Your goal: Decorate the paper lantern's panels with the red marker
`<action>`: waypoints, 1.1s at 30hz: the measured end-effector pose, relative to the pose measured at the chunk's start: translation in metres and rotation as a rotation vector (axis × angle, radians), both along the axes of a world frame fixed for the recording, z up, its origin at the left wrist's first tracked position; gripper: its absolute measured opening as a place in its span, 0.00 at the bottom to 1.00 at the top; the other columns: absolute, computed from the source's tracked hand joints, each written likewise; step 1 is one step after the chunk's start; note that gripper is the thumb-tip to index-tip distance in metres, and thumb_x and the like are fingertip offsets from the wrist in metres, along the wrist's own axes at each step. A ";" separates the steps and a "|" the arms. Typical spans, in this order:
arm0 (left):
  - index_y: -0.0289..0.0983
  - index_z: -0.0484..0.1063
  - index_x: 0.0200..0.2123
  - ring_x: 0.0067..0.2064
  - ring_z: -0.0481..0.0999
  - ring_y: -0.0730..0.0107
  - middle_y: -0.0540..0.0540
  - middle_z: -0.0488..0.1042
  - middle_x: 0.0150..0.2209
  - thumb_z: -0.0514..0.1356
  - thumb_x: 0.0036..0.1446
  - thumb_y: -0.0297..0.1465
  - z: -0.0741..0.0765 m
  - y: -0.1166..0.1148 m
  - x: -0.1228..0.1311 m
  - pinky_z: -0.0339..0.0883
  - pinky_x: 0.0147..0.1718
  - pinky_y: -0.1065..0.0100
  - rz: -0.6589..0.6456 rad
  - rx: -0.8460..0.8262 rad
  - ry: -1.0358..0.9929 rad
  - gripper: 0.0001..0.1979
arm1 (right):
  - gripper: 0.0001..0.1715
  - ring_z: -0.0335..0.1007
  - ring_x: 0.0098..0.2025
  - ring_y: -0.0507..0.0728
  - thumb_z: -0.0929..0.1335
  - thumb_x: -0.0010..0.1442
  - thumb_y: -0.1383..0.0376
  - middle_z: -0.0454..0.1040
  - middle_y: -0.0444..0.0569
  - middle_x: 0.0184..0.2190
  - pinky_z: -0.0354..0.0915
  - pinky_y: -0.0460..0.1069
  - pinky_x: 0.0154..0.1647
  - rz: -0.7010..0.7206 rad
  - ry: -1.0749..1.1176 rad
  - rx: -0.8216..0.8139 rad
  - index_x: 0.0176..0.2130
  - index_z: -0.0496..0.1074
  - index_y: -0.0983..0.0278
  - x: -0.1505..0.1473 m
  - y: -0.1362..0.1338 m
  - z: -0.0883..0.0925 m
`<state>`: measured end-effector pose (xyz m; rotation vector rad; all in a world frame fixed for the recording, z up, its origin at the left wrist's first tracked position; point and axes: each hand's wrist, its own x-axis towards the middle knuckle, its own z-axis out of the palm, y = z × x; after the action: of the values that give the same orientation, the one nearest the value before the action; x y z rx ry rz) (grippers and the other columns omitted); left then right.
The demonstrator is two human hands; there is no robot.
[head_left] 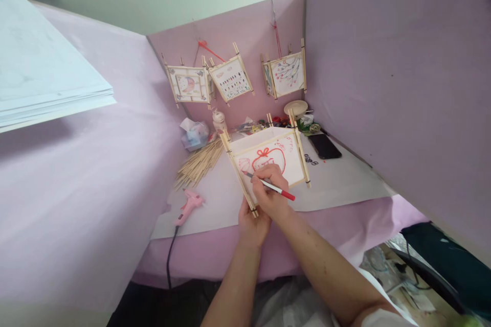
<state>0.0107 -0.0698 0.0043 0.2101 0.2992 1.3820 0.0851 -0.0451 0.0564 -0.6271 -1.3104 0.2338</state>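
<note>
My right hand grips a red-capped marker, its tip on the left part of a white paper panel. That panel is one side of a paper lantern framed with thin wooden sticks. A red outlined shape with a bow and small pink-red marks are drawn on it. Below the lantern, my left hand holds its lower left corner; most of those fingers are hidden behind the frame and paper.
A pink glue gun with a black cord lies left, before a bundle of wooden sticks. A black phone and small scissors lie right. Decorated lanterns hang at the back. Purple partitions enclose the table.
</note>
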 end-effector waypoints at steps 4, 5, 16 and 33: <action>0.32 0.68 0.54 0.51 0.75 0.68 0.41 0.77 0.46 0.41 0.66 0.34 0.003 0.000 0.002 0.64 0.54 0.67 0.019 -0.013 0.003 0.23 | 0.04 0.69 0.34 0.54 0.66 0.54 0.69 0.71 0.43 0.26 0.65 0.54 0.41 -0.016 -0.001 0.024 0.30 0.66 0.60 -0.001 0.003 -0.001; 0.33 0.68 0.54 0.50 0.75 0.69 0.42 0.78 0.46 0.41 0.66 0.34 0.003 0.000 0.002 0.64 0.54 0.67 0.021 -0.014 0.007 0.23 | 0.04 0.69 0.33 0.54 0.66 0.54 0.69 0.71 0.43 0.26 0.65 0.54 0.41 -0.020 -0.002 0.023 0.30 0.66 0.60 -0.002 0.003 -0.001; 0.31 0.71 0.50 0.50 0.75 0.69 0.41 0.78 0.45 0.41 0.66 0.35 0.003 0.000 0.001 0.64 0.53 0.69 0.000 -0.035 0.019 0.23 | 0.08 0.67 0.30 0.54 0.65 0.52 0.72 0.69 0.41 0.23 0.64 0.54 0.38 -0.015 -0.003 0.000 0.26 0.63 0.59 -0.003 0.004 0.000; 0.32 0.69 0.54 0.52 0.73 0.69 0.41 0.76 0.49 0.41 0.66 0.34 0.001 0.001 0.000 0.60 0.57 0.67 -0.025 0.029 0.036 0.23 | 0.09 0.64 0.30 0.53 0.65 0.51 0.72 0.67 0.41 0.23 0.63 0.52 0.37 -0.007 0.022 -0.015 0.25 0.61 0.60 -0.003 0.006 -0.003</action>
<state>0.0108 -0.0686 0.0054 0.2622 0.3053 1.3599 0.0817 -0.0390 0.0534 -0.6401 -1.2865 0.2438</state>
